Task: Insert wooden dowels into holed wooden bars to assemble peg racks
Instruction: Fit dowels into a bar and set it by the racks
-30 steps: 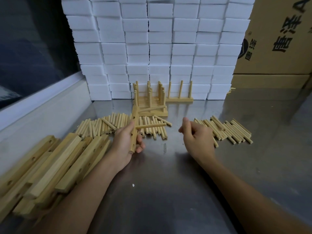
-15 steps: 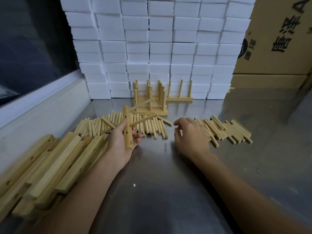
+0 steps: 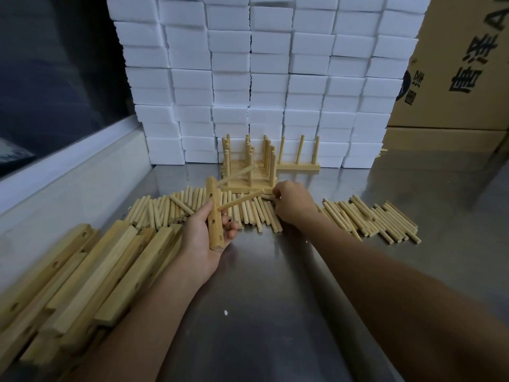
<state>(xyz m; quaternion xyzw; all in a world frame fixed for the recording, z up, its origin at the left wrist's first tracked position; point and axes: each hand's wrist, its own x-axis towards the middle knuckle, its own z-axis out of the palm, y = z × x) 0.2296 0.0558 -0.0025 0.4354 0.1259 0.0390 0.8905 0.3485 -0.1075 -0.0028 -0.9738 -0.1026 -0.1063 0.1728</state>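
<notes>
My left hand [image 3: 203, 238] grips a holed wooden bar [image 3: 214, 216] held nearly upright over the steel table. Two dowels [image 3: 239, 201] stick out of the bar toward the right, and two lower holes show bare. My right hand [image 3: 293, 204] reaches over the middle pile of loose dowels [image 3: 165, 209], its fingers curled at a dowel near the finished racks; what the fingertips hold is hidden. Finished peg racks [image 3: 256, 172] stand behind the piles.
A heap of holed bars [image 3: 82, 271] lies at the left. Another dowel pile [image 3: 371, 219] lies at the right. Stacked white foam blocks [image 3: 261, 78] wall off the back, with a cardboard box [image 3: 454, 64] at the right. A raised ledge [image 3: 68, 183] borders the left.
My right hand has moved left and forward from the table's middle onto the dowel pile. My left hand has tilted the bar more upright and brought it slightly left.
</notes>
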